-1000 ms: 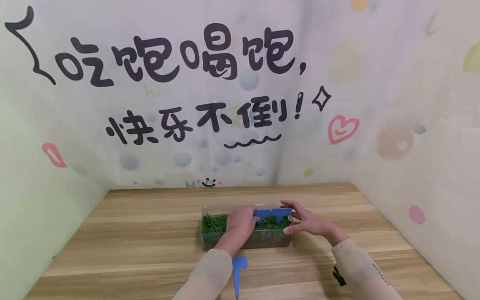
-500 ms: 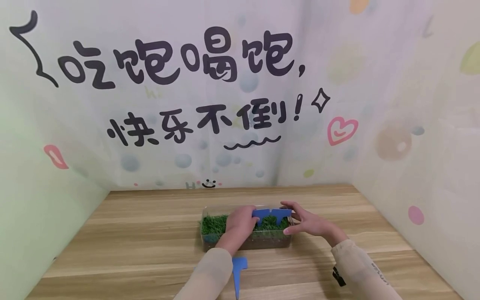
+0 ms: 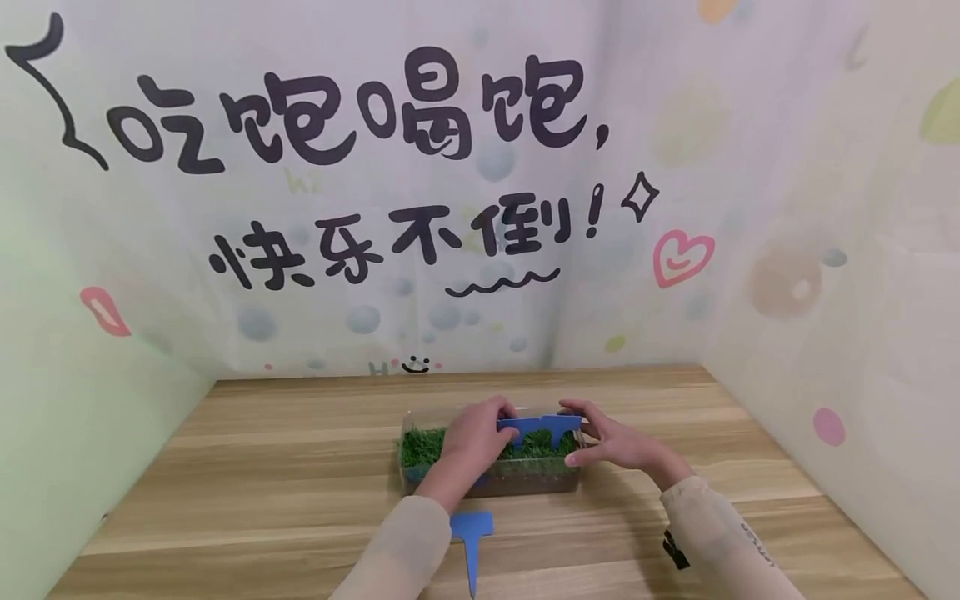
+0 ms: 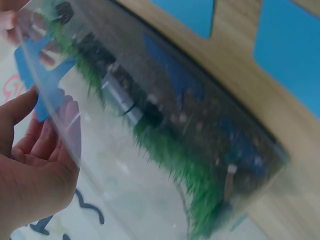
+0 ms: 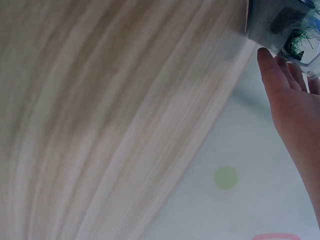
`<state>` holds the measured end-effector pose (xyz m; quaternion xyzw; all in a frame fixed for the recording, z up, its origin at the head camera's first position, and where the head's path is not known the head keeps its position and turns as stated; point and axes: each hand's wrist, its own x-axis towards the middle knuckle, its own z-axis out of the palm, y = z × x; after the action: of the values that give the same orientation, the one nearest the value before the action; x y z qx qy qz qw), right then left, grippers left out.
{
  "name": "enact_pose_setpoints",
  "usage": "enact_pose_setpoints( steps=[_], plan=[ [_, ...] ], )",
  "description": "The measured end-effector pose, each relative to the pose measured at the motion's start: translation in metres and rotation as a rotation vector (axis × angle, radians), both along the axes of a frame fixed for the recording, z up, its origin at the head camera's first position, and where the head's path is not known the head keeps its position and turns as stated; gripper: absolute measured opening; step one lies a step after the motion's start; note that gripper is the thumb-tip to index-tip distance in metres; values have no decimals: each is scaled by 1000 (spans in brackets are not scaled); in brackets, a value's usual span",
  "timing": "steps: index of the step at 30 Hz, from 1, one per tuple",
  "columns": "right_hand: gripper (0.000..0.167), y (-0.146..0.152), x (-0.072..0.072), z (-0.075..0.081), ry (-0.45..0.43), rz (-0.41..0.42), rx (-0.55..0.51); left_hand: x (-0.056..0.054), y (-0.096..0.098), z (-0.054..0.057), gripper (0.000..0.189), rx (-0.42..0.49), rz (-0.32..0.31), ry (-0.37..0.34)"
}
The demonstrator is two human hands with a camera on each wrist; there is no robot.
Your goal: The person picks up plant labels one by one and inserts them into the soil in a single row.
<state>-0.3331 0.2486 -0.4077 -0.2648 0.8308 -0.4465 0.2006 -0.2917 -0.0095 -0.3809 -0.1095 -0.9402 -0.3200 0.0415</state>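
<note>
A clear plastic box (image 3: 525, 482) holds dark soil and green grass (image 3: 423, 448). Two blue T-shaped plant labels stand side by side in its right half, their tops nearly in line. My left hand (image 3: 471, 437) reaches over the box and pinches the left label (image 4: 47, 107) by its outer end, thumb in front and fingers behind. At the box's right end my right hand (image 3: 618, 446) grips the corner, thumb at the front wall and fingers at the back, close to the right plant label (image 3: 562, 423). Its fingers also show against the box in the right wrist view.
A loose blue plant label (image 3: 472, 529) lies on the wooden table (image 3: 285, 467) in front of the box, beside my left sleeve. More blue (image 4: 290, 50) shows on the table in the left wrist view. A printed cloth (image 3: 480, 333) walls the back.
My left hand has shifted slightly left, baring more of the left label's top. The gap between the two labels' tops has narrowed. My right hand keeps its place at the box.
</note>
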Motion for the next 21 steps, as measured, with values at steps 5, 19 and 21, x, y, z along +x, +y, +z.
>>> enact_pose_setpoints(
  steps=[5,19,21],
  plan=[
    [87,0,0,-2,10,-5,2,8,-13,11,13,42,-18,29],
    [88,0,-1,-1,2,2,-2,47,-34,30,12,3,-136,58],
    [88,0,-1,-1,6,3,-3,49,-36,30,11,3,-144,44]
  ],
)
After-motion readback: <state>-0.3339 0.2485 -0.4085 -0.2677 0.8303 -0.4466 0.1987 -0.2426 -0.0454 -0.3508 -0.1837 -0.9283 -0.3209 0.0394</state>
